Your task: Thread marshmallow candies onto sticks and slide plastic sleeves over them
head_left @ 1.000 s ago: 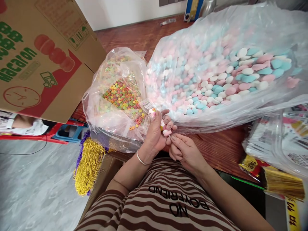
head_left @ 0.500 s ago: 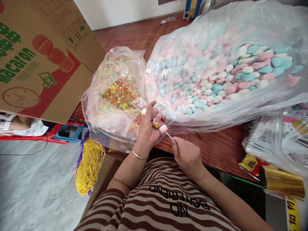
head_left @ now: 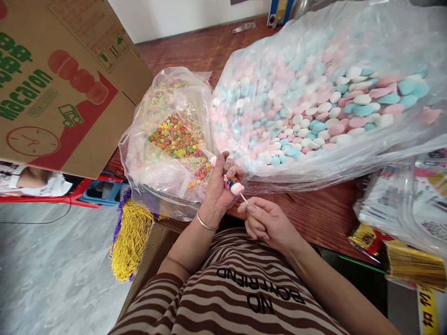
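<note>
Pink-and-white candy (head_left: 237, 188) sits at the left hand (head_left: 222, 186) in the head view, on the upper end of a thin pale stick (head_left: 244, 198), out in front of the striped shirt. From where I stand, the left hand is curled round it, fingers bent; a smaller pinkish piece (head_left: 213, 161) shows by the thumb, and a colourful bit (head_left: 229, 180) lies among the fingers, too small to make out. The right hand (head_left: 268, 223) pinches the stick's lower part between thumb and fingertips.

What worries me is that stick: pushed at a slant, it could bend, or the tip could come out sideways and prick the left palm. Squeeze too hard and the candy — soft, I'd guess — may dent or split. Loosen the left fingers, and the smaller piece could drop onto the counter (head_left: 307, 214) or the nearby bag of little rings (head_left: 157, 174).
</note>
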Demonstrator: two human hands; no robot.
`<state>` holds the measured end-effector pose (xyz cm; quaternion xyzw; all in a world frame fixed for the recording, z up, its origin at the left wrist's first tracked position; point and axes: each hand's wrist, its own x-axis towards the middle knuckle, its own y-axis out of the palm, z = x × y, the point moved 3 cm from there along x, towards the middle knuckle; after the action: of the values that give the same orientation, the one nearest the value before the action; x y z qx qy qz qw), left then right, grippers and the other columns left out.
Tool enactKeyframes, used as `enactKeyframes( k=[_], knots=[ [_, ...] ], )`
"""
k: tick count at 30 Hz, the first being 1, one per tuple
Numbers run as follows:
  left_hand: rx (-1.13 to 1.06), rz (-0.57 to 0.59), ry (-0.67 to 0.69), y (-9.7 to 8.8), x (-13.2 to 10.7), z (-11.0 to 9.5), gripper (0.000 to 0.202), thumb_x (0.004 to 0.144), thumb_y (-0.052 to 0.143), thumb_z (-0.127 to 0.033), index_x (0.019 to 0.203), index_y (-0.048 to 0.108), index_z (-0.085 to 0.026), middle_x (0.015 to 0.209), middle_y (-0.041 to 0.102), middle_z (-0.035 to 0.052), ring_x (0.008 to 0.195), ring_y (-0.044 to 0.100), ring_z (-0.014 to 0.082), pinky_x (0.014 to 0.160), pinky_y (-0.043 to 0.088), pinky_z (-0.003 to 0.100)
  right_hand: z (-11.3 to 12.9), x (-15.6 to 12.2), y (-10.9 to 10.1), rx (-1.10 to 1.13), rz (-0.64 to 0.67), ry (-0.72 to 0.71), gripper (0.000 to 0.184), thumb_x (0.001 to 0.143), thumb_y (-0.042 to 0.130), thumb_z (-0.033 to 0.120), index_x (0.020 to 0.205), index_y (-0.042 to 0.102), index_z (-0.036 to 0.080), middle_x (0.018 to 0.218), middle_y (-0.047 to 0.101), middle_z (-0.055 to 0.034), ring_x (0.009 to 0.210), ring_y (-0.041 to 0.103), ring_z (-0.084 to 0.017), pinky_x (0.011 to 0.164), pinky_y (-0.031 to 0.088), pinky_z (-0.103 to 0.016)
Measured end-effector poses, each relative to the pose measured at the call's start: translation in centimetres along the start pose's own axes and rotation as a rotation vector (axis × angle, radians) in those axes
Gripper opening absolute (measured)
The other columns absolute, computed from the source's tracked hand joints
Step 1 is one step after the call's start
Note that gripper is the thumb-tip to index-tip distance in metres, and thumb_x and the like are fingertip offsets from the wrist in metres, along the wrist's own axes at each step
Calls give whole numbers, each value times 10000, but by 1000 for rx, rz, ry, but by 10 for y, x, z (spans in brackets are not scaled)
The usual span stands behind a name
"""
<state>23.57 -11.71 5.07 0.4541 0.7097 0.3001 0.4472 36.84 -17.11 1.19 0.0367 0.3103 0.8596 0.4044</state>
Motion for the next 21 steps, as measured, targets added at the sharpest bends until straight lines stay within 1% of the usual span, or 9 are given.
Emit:
enactKeyframes(
  k=[3,6,8,10,13,16,18,20,21],
  knots=[
    [-36,-78,-19,1,1,1,277,1021,542,-374,854,627,-171,611,393,-86,460,375,7,628,481,122,8,-4,-5,-713,-169,-364,216,1012,552,324,1001,715,182,621,595,27,500,477,-93,526,373,-248],
    [-43,-136,-52,3,2,1,318,1008,545,-430,845,610,-164,595,393,-88,465,399,14,619,487,145,16,-10,-3,-1370,-270,-767,189,1005,544,182,1055,722,140,653,659,-14,559,529,-119,598,368,-300],
    [1,-192,-52,3,1,2,348,981,570,-483,836,601,-168,586,385,-90,462,405,23,595,483,160,16,-12,-1,-1619,-277,-921,200,994,553,127,1122,705,104,599,629,-6,537,510,-130,601,350,-325],
    [49,-219,-28,4,-1,2,377,955,591,-531,835,602,-173,583,385,-88,464,412,34,569,471,171,16,-13,-1,-1719,-287,-980,208,983,563,102,1144,693,84,584,616,-5,531,503,-137,600,342,-333],
    [109,-133,19,6,-5,0,407,937,595,-582,878,641,-181,617,446,-63,528,490,66,615,503,210,20,-14,-2,-1593,-327,-910,193,998,537,130,1096,701,105,627,647,-23,536,514,-137,600,357,-320],
    [165,27,27,5,-8,-5,276,953,607,-464,999,692,-206,759,576,-15,704,613,105,817,556,283,25,-13,-7,-1174,-324,-617,237,1028,491,248,1076,703,155,720,673,-33,590,561,-143,597,402,-291],
    [183,87,40,1,-8,-7,125,937,643,-304,1019,697,-227,833,614,-15,764,639,94,928,547,299,23,-10,-10,-761,-264,-335,288,1041,462,355,1047,693,183,613,560,25,505,490,-125,534,401,-268],
    [174,119,67,-3,-6,-7,79,911,672,-197,979,689,-232,835,618,-33,755,641,71,959,544,285,17,-8,-8,-360,-151,-75,335,1039,442,435,986,671,195,514,359,96,387,315,-93,456,369,-251],
    [163,125,79,-4,-5,-7,79,907,678,-173,961,683,-231,828,617,-40,747,641,65,956,548,279,15,-7,-5,-217,-95,10,345,1033,442,454,958,659,196,500,287,118,359,236,-80,432,357,-248]
  ],
)
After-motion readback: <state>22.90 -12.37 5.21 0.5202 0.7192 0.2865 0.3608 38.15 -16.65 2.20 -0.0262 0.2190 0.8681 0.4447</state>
